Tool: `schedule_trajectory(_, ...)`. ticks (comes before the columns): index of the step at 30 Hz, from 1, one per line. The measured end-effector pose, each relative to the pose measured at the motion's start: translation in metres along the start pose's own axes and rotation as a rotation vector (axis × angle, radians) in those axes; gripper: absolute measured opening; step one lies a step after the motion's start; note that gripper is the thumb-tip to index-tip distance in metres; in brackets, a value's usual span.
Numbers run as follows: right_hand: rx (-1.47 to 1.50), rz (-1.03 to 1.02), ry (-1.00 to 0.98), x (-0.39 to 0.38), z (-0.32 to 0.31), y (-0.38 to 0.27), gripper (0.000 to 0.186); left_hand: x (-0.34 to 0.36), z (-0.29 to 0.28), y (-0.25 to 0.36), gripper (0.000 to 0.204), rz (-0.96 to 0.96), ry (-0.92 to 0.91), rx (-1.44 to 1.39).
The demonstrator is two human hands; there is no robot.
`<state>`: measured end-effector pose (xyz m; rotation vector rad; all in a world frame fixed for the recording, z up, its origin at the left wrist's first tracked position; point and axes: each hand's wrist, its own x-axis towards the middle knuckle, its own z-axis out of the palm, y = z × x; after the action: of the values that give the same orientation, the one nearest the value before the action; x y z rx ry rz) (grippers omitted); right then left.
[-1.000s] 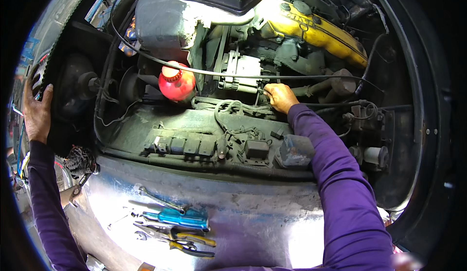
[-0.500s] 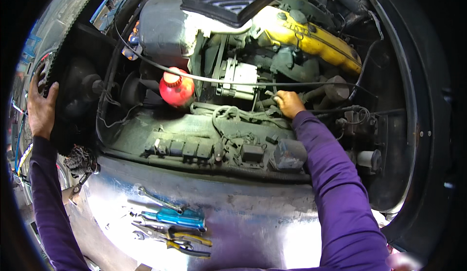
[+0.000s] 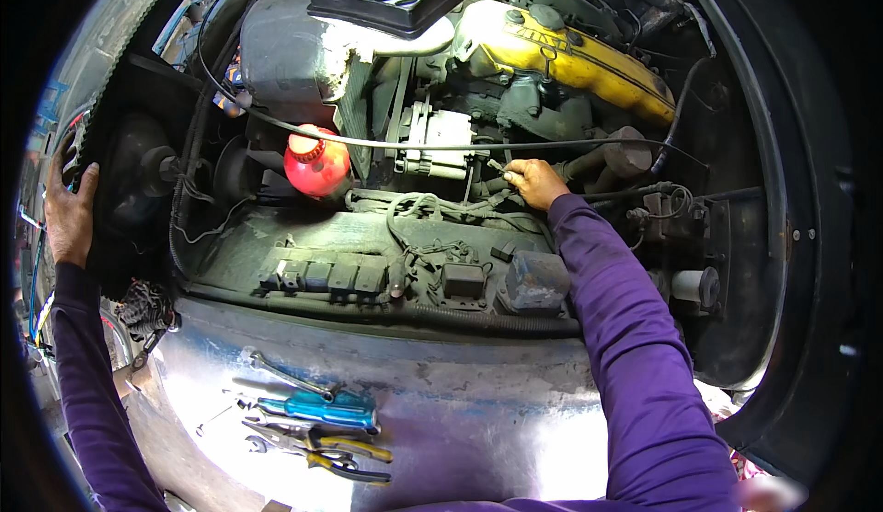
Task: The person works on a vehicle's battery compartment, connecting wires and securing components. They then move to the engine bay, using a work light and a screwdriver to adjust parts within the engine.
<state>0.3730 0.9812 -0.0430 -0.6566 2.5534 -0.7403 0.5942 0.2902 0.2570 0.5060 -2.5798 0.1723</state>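
Open engine bay [image 3: 441,264], dusty, wide front panel [image 3: 441,402] at 6 o'clock.
Yellow valve cover [image 3: 570,52] at 1 o'clock; red cap [image 3: 315,164] at 10 o'clock.
Right hand [image 3: 535,183] near centre, fingers curled on small fitting [image 3: 495,166] among hoses; grip on it unclear, cannot tell.
Left hand [image 3: 69,207] at 9 o'clock, fingers spread, braced flat on bay edge, holding nothing.
Best kept braced; small wrist turns, clear of thin cable [image 3: 405,144].
Blue screwdriver [image 3: 322,409], pliers [image 3: 331,452] at 7 o'clock, within reach.

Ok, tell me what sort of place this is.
Probably a car repair spot: the view looks down into an open engine bay with a yellow valve cover. The right hand reaches among the engine parts, and a blue-handled screwdriver and pliers lie on the silver fender.
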Motion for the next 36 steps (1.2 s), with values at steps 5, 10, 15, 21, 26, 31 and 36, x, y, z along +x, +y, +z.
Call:
schedule_trajectory(5,-0.022,-0.045,0.038,0.003,0.006,0.006,0.03,0.001,-0.001,0.001,0.059,0.013,-0.008,-0.026)
schedule_trajectory(10,-0.125,0.095,0.049,0.002,0.016,0.014,0.028,0.001,-0.001,0.001,0.057,0.017,-0.012,-0.043)
schedule_trajectory(15,-0.274,0.398,0.082,0.003,0.022,0.008,0.025,0.003,-0.002,-0.004,0.057,0.073,-0.015,-0.047)
schedule_trajectory(21,-0.301,0.564,0.07,0.005,0.014,-0.002,0.028,0.004,0.001,-0.016,0.061,0.026,-0.062,-0.101)
schedule_trajectory(26,-0.317,0.585,0.07,0.005,0.017,-0.003,0.029,0.006,0.005,-0.023,0.063,0.102,0.009,0.002)
schedule_trajectory(31,-0.288,0.521,0.149,0.006,0.02,0.004,0.026,0.007,0.004,-0.025,0.062,0.116,-0.034,-0.061)
schedule_trajectory(36,-0.33,0.42,0.08,0.006,0.023,0.005,0.027,0.009,0.006,-0.031,0.062,0.192,0.043,-0.009)
